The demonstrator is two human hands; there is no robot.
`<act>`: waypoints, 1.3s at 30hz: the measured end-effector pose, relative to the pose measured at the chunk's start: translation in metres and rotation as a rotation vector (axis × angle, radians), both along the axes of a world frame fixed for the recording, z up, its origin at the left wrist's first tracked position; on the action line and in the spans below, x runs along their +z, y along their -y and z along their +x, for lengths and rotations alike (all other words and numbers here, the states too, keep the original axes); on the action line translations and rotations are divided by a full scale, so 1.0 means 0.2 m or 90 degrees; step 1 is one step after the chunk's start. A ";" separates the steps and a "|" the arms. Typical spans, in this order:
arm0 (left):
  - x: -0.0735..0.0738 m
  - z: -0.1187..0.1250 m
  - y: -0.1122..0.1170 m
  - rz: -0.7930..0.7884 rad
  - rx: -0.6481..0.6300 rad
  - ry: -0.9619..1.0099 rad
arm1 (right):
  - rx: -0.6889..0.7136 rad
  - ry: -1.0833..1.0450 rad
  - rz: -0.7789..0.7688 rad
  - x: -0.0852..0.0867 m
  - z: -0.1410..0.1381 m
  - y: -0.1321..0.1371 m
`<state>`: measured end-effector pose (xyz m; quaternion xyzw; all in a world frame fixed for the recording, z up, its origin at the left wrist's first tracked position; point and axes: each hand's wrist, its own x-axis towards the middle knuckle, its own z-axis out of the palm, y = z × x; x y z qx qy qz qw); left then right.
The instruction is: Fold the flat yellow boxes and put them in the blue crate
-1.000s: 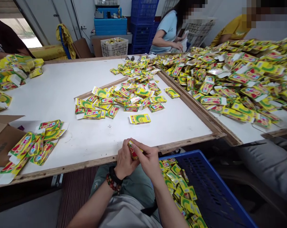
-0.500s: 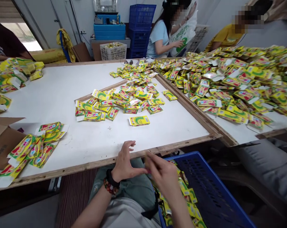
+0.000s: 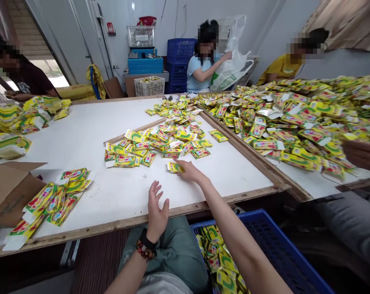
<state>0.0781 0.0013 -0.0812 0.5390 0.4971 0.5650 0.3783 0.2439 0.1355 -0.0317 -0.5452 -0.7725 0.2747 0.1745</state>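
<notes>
A small yellow-and-green printed carton [image 3: 172, 167] lies flat on the white table, in front of the pile. My right hand [image 3: 189, 171] reaches over its right end, with fingers at the carton's edges; part of the grip is hidden. Near the table's front edge my left hand [image 3: 158, 210] is raised, fingers spread and nothing in it. Behind the carton lies a loose pile of similar cartons [image 3: 160, 141]. Below my right forearm, a blue plastic crate [image 3: 283, 241] beside my legs holds many more cartons [image 3: 223, 261].
A wooden strip [image 3: 243, 153] divides the table from a large heap of cartons [image 3: 279, 118] on the right. At left are a cardboard box [image 3: 13, 192] and a small group of cartons [image 3: 54, 200]. Several people are around the table; one handles a white plastic bag [image 3: 230, 69].
My right hand has moved from above the crate forward to the lone carton on the table. My left hand has turned and stays by the edge. The view has tilted up slightly.
</notes>
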 end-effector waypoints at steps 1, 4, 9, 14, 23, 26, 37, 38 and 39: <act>0.01 0.00 0.00 0.000 0.011 -0.008 | 0.030 -0.030 -0.008 0.01 0.00 0.03; 0.04 0.00 0.00 0.010 0.004 -0.068 | 0.129 -0.272 -0.094 0.03 -0.01 0.24; 0.04 0.04 0.03 -0.015 0.016 -0.136 | 0.070 -0.689 -0.262 -0.02 -0.16 0.61; 0.01 0.04 0.06 0.043 0.013 -0.225 | -0.217 -0.805 -0.236 -0.03 -0.29 0.70; 0.02 0.04 0.03 0.198 -0.092 -0.273 | -0.189 -0.593 -0.035 0.02 -0.23 0.73; 0.03 0.04 0.03 0.087 -0.140 -0.302 | -0.161 -0.491 0.031 0.02 -0.22 0.75; -0.01 0.04 0.02 0.010 -0.101 -0.346 | -0.151 -0.401 0.074 0.04 -0.24 0.70; -0.01 0.05 0.02 0.010 -0.097 -0.345 | -0.128 -0.384 0.095 0.03 -0.25 0.70; -0.01 0.05 0.03 0.012 -0.092 -0.344 | -0.112 -0.370 0.118 0.02 -0.26 0.70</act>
